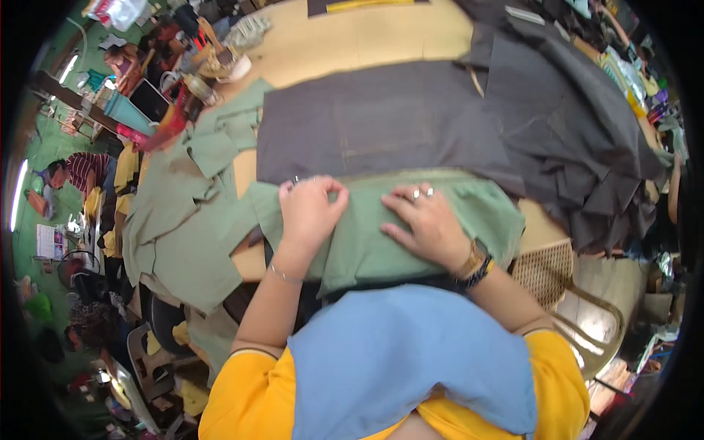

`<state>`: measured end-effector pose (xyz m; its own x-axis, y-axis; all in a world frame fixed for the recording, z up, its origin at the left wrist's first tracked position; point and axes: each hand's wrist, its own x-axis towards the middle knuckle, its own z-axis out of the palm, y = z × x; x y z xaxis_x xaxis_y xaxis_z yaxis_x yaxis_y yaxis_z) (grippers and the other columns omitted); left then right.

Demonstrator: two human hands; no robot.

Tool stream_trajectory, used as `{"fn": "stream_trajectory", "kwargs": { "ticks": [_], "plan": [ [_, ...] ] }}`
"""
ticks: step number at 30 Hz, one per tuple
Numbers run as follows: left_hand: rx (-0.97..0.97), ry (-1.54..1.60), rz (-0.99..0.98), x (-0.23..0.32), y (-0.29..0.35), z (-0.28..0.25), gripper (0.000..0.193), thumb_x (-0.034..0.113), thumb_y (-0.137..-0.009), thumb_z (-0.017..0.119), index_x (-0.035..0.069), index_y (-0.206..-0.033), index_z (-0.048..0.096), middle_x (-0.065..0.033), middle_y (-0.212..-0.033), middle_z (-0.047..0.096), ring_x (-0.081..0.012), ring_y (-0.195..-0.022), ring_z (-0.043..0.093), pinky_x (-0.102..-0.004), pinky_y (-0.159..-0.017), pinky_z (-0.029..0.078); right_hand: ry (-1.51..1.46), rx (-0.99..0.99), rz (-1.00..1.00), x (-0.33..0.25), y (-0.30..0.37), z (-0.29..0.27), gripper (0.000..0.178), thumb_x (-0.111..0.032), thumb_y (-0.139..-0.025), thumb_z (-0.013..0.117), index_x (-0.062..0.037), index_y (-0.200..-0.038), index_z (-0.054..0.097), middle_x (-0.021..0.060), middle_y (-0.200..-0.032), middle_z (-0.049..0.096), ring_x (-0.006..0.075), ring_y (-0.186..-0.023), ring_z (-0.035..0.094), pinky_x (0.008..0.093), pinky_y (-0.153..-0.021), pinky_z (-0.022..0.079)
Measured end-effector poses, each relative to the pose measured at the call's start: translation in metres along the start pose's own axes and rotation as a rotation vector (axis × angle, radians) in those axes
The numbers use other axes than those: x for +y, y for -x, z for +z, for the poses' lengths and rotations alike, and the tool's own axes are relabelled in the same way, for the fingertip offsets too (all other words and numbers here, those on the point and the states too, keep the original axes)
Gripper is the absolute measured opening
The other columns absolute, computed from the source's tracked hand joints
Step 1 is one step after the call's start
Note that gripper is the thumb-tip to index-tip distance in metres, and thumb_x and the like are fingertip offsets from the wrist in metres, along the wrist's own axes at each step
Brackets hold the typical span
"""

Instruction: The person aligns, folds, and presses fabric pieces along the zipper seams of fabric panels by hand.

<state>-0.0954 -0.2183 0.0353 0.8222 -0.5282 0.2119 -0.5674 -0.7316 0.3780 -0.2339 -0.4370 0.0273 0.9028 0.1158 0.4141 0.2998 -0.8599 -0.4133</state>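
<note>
A green cloth piece (367,253) lies along the table's near edge, partly hanging over it. My left hand (309,213) pinches its upper edge between thumb and fingertips. On the same cloth, further right, my right hand (431,226) rests flat with fingers spread and rings on it. Just beyond both hands, a dark grey cloth panel (304,125) is spread out, with a pale stitched or marked rectangle on it. The green cloth's upper edge lies against the grey panel's near edge.
Loose green pieces (180,246) heap at the left. Crumpled dark grey cloth (587,132) covers the right side. Tools and a container (199,89) stand at the far left of the tan table (367,37). A woven-seat chair (544,275) is at the near right. Other people work at the left.
</note>
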Motion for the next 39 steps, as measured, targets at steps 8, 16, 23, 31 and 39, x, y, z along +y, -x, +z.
{"fn": "stream_trajectory", "kwargs": {
  "ticks": [8,16,23,31,39],
  "plan": [
    [-0.059,0.079,-0.059,0.002,0.003,-0.008,0.022,0.037,-0.090,0.079,0.016,-0.088,0.084,-0.0056,-0.068,0.070,-0.0254,-0.072,0.069,-0.0417,-0.091,0.047,-0.026,-0.030,0.002,-0.007,0.006,-0.006,0.044,-0.032,-0.092,0.082,-0.0058,-0.126,0.074,0.0109,-0.126,0.070,0.0314,-0.112,0.065,0.0438,-0.094,0.052],
    [-0.076,0.117,-0.139,0.005,-0.004,-0.011,0.021,0.037,-0.086,0.080,0.016,-0.086,0.084,-0.0046,-0.063,0.068,-0.0260,-0.071,0.070,-0.0415,-0.089,0.048,-0.057,-0.060,0.000,-0.001,-0.004,-0.009,0.043,-0.032,-0.091,0.083,-0.0059,-0.124,0.075,0.0103,-0.123,0.070,0.0318,-0.111,0.065,0.0441,-0.092,0.053],
    [-0.117,0.065,-0.146,0.010,-0.002,-0.007,0.019,0.034,-0.085,0.080,0.015,-0.082,0.078,-0.0043,-0.065,0.070,-0.0259,-0.074,0.072,-0.0442,-0.092,0.046,-0.057,-0.128,-0.004,-0.013,-0.023,-0.010,0.041,-0.035,-0.093,0.082,-0.0045,-0.120,0.075,0.0117,-0.119,0.069,0.0335,-0.108,0.065,0.0438,-0.093,0.054],
    [-0.026,-0.109,-0.044,0.000,0.018,-0.020,0.021,0.037,-0.094,0.078,0.016,-0.092,0.078,-0.0043,-0.088,0.077,-0.0276,-0.091,0.073,-0.0606,-0.109,0.041,-0.051,-0.079,-0.074,-0.006,-0.032,0.022,0.045,-0.037,-0.092,0.082,-0.0046,-0.123,0.075,0.0119,-0.121,0.068,0.0319,-0.110,0.064,0.0446,-0.091,0.053],
    [0.030,-0.142,-0.031,-0.018,0.031,-0.028,0.020,0.035,-0.099,0.075,0.016,-0.096,0.081,-0.0013,-0.092,0.075,-0.0243,-0.095,0.071,-0.0658,-0.117,0.036,-0.051,-0.049,-0.092,-0.004,-0.033,0.026,0.047,-0.037,-0.092,0.083,-0.0039,-0.125,0.075,0.0106,-0.123,0.068,0.0306,-0.110,0.064,0.0439,-0.092,0.053]
  ]
}}
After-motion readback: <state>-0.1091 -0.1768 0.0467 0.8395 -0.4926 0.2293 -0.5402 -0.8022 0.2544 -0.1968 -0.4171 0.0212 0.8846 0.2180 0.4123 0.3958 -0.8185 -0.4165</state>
